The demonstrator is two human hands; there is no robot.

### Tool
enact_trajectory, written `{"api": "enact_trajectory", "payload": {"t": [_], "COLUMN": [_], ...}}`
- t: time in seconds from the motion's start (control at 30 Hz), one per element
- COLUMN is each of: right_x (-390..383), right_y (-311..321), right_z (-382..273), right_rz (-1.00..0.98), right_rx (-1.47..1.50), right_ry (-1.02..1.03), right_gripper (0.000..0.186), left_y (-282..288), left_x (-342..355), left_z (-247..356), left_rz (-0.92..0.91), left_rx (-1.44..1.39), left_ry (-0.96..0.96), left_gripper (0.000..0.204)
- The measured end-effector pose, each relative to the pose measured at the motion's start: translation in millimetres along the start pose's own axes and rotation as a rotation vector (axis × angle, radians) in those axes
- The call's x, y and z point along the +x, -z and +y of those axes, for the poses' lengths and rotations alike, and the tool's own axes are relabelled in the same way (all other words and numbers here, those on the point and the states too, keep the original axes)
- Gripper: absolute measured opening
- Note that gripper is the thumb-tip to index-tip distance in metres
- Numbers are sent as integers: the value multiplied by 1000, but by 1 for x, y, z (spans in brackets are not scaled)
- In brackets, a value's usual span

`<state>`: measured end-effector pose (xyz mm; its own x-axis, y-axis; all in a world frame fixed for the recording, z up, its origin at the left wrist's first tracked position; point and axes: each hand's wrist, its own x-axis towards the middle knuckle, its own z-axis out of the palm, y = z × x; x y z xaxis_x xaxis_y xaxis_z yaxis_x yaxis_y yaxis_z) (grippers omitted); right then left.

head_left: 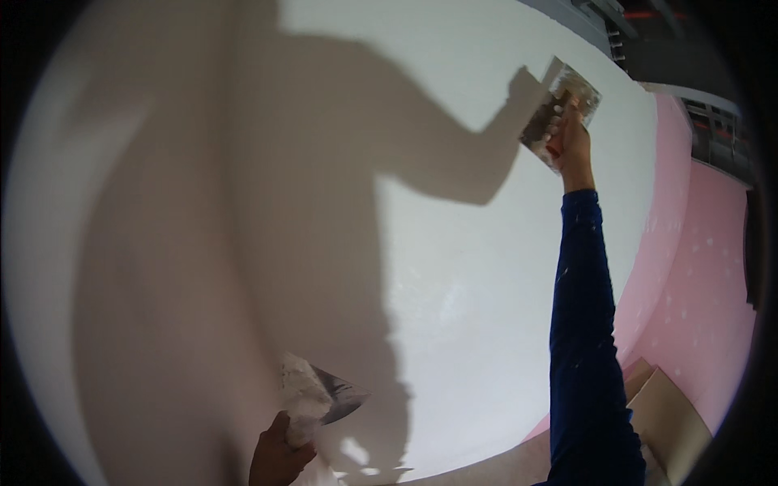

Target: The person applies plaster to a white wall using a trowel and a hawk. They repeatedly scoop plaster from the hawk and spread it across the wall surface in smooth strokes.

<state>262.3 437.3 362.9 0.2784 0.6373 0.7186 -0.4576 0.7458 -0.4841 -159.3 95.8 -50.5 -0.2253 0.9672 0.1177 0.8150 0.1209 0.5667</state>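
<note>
High on the right, my right hand (574,139) is closed round the handle of a rectangular plastering trowel (559,89). The trowel's metal plate is smeared with white and lies at or very near the white wall (470,267). Low in the picture, my left hand (279,455) grips the handle of a putty knife (347,397). A thick lump of white plaster (305,389) covers much of its blade and handle. The lower part of that hand is cut off by the picture's edge.
Pink wall (705,267) with pale spots borders the white surface on the right. An open cardboard box (668,417) stands at lower right. Dark metal framework (673,40) shows at upper right. My shadow falls across the wall's left and middle.
</note>
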Motion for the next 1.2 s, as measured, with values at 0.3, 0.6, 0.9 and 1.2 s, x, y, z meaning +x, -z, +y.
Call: {"api": "enact_trajectory", "payload": {"t": [0.3, 0.6, 0.9, 1.2], "right_x": [-69, -68, 18, 72], "right_y": [-201, -252, -200, -16], "right_z": [26, 37, 47, 2], "right_rz": [-425, -379, -107, -3], "right_rx": [-95, -121, -1075, -151], "right_ry": [117, 140, 845, 71], "right_gripper": [38, 37, 32, 35], "left_y": [-3, 5, -27, -1], "left_x": [-9, 2, 2, -1], "left_z": [13, 14, -10, 1], "left_rz": [47, -190, 238, 201], "left_rx": [-1163, -1, 272, 87], "left_ry": [-144, 56, -197, -43], "left_gripper": [59, 52, 40, 44]}}
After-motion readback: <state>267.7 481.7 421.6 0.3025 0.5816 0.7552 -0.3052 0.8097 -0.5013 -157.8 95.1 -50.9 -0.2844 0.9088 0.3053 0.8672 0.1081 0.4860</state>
